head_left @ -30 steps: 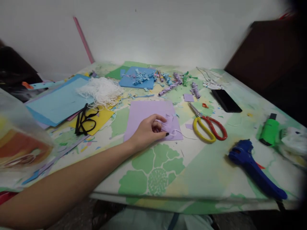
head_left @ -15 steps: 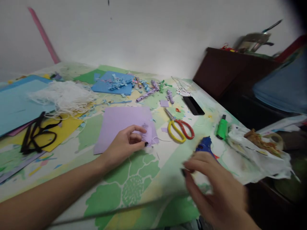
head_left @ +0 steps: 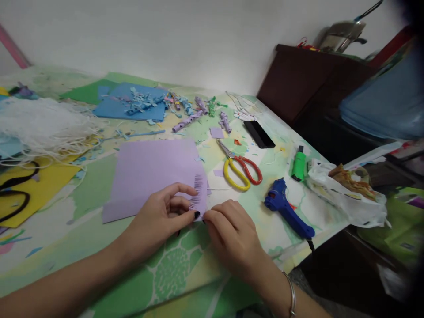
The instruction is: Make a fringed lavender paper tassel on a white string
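Note:
A short purple paper strip with a finely fringed edge (head_left: 199,194) lies over the right side of a larger purple sheet (head_left: 152,168). My left hand (head_left: 168,207) grips the strip's near end between thumb and fingers. At the same end, the closed fingertips of my right hand (head_left: 233,234) pinch the strip's near corner; what lies under those fingertips is hidden. To the right of my right hand lies a blue glue gun (head_left: 286,210). Scissors with one yellow and one red handle (head_left: 243,170) rest beyond my right hand, beside the purple sheet.
A black phone (head_left: 260,134), a green bottle-like item (head_left: 299,164) and a white plastic bag (head_left: 347,194) lie to the right. White string (head_left: 46,123) is heaped at left. Several curled purple paper rolls (head_left: 187,121) sit at the back near blue sheets (head_left: 115,106).
My right hand has moved left from near the glue gun to the strip's near end, leaving the glue gun in full view. The whole view has shifted right.

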The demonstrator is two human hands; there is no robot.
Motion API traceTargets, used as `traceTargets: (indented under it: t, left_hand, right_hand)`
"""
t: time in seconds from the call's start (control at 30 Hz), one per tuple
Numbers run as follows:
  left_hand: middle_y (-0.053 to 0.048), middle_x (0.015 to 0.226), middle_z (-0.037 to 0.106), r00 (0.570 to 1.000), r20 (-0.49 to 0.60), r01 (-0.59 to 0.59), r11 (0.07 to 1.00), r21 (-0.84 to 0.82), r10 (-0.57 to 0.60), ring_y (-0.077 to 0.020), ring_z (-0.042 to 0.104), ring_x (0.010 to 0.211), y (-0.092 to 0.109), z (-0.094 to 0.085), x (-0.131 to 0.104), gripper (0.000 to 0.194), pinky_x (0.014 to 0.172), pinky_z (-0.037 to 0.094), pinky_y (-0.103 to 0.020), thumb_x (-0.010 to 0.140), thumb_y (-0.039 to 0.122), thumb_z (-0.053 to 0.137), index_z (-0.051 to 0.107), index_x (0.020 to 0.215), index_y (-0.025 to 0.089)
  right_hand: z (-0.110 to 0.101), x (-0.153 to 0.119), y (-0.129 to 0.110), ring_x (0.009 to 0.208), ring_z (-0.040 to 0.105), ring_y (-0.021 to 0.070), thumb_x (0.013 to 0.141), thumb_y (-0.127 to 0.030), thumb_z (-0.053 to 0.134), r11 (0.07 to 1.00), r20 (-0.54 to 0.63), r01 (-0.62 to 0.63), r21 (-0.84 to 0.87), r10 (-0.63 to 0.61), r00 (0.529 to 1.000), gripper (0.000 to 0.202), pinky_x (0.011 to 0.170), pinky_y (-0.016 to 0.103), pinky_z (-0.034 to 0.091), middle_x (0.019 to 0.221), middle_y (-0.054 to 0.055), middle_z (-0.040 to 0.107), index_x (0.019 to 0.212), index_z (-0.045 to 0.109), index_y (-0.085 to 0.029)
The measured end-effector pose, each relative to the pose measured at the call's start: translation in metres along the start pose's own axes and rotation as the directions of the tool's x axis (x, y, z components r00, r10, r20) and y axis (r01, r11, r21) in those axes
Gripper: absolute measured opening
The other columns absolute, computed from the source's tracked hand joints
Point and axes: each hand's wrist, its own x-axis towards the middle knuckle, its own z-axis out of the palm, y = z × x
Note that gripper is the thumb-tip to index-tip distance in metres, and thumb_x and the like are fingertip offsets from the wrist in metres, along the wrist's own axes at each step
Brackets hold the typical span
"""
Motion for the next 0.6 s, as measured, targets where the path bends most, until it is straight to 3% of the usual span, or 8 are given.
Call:
traceTargets:
  t: [0.27,0.4,0.5,0.6]
  left_hand:
    - [0.006,0.066,0.060,0.998,0.035,0.045,0.996,0.073,-0.048,-0.0089,0.052,0.056,0.004,0.001,0.002,0.032,0.051,0.039,-0.020,0.071,0.024,0.067,0.055,0.100,0.020]
    - [0.004,0.066,0.060,0.998,0.047,-0.052,0.961,0.273,0.041,-0.0100,0.051,0.054,0.002,0.000,0.000,0.023,0.049,0.038,-0.022,0.079,0.030,0.060,0.056,0.099,0.020]
    - [0.008,0.056,0.046,0.951,0.031,-0.270,0.775,0.571,0.309,-0.0097,0.042,0.047,-0.001,0.000,-0.005,0.019,0.048,0.034,-0.023,0.082,0.034,0.058,0.058,0.094,0.020]
    - [0.009,0.056,0.041,0.849,0.186,-0.468,0.540,0.700,0.495,-0.0109,0.042,0.048,-0.006,0.000,-0.009,0.027,0.049,0.035,-0.024,0.077,0.038,0.068,0.058,0.094,0.020]
  right_hand:
    - [0.001,-0.001,0.000,0.072,0.047,0.0169,0.089,-0.005,0.054,1.000,-0.049,0.021,-0.019,-0.022,0.999,0.011,0.062,0.032,0.038,0.081,0.008,0.059,0.093,0.061,-0.011]
    - [0.000,0.001,0.000,0.072,0.046,0.0173,0.089,-0.004,0.052,1.000,0.028,0.005,-0.017,-0.004,1.000,0.012,0.063,0.033,0.038,0.079,0.008,0.059,0.089,0.061,-0.011]
    - [0.001,0.003,0.002,0.073,0.046,0.0186,0.088,-0.004,0.050,0.999,0.110,-0.033,-0.019,0.035,0.993,0.014,0.064,0.034,0.038,0.076,0.008,0.058,0.083,0.061,-0.010]
    - [0.000,0.001,0.005,0.073,0.046,0.0187,0.089,-0.005,0.050,0.996,0.156,-0.077,0.034,0.070,0.985,0.014,0.065,0.034,0.038,0.077,0.008,0.059,0.083,0.062,-0.011]
